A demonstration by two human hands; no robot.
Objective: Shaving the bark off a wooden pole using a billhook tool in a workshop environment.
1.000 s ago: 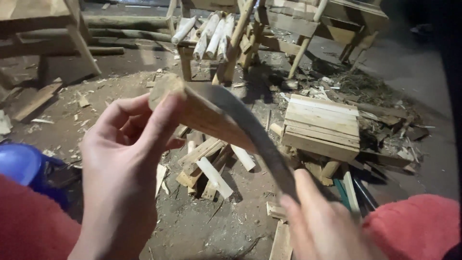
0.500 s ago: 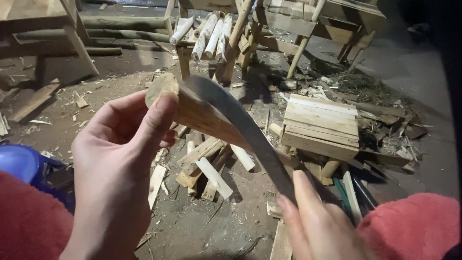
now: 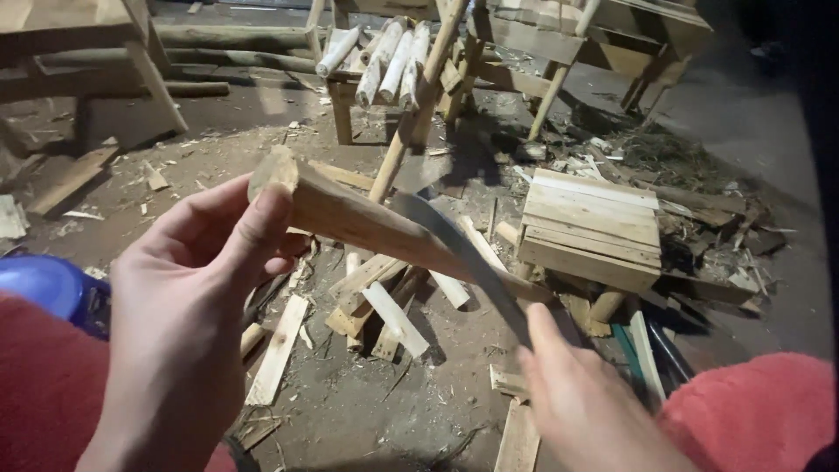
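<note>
Head view: my left hand [image 3: 188, 323] has its fingers clenched around the thick end of a wooden stick [image 3: 367, 223], held slanting above the floor. My right hand [image 3: 581, 406] grips a curved blade [image 3: 468, 258], its edge laid against the stick. Below lie wood scraps [image 3: 384, 306]; farther right, a small wooden stool [image 3: 594, 229].

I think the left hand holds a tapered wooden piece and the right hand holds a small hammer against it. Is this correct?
Not quite. The left hand does hold the tapered wooden piece, but the right hand holds a curved dark blade, not a hammer, laid against the wood. The head view shows this.
</note>
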